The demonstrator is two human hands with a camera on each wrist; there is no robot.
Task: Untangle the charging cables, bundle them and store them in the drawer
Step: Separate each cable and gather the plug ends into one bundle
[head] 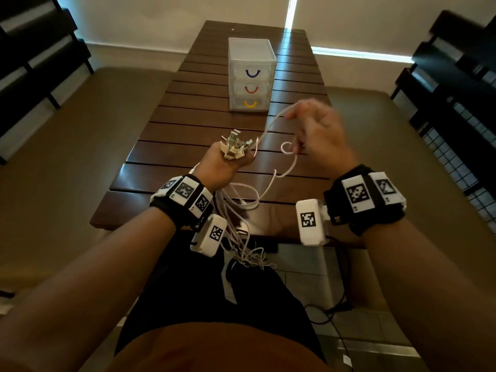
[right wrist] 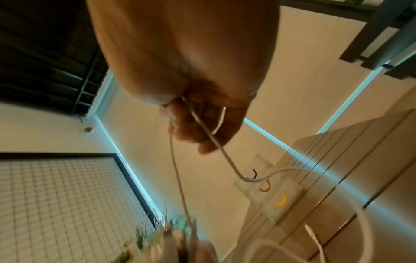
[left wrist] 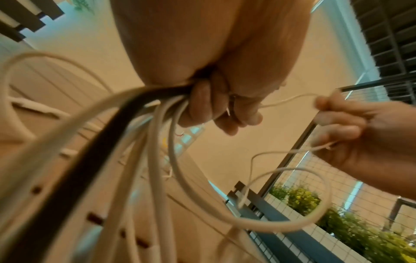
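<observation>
My left hand (head: pixel 226 167) grips a bunch of white charging cables (left wrist: pixel 155 169) in its fist over the near part of the table. Their plug ends (head: pixel 234 146) stick up out of the fist, and the loose lengths (head: pixel 236 226) hang below the table edge. To the right and higher, my right hand (head: pixel 315 130) pinches a single white cable (head: pixel 271 123) that runs from the left fist and loops beneath the fingers. The right wrist view shows that cable (right wrist: pixel 211 135) crossing my curled right fingers. A clear three-drawer unit (head: pixel 251 76) with blue, red and yellow handles stands farther along the table, all drawers closed.
The dark slatted wooden table (head: pixel 204 124) stretches away from me. A dark bench (head: pixel 35 57) lies to the left and dark railings with wire mesh (head: pixel 456 135) to the right. A black cord (head: pixel 335 304) trails on the tiled floor by my legs.
</observation>
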